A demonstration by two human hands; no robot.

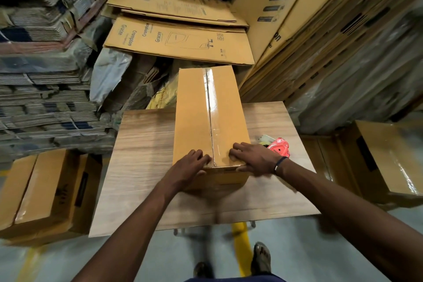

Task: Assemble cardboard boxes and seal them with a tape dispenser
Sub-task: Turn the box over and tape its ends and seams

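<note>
The box (pixel 206 121) is standing on the middle of the counter (pixel 142 144), its far end overhanging the back edge, with tape (pixel 211 98) already running along the top seam; the step in hand looks like rubbing the tape end down over the near edge, best done by pressing outward from the seam. The left hand (pixel 190 167) and right hand (pixel 254 158) are pressing the near top corners, fingers (pixel 238 147) loosely curled, holding nothing. The dispenser (pixel 278 146) is lying near the right edge.
</note>
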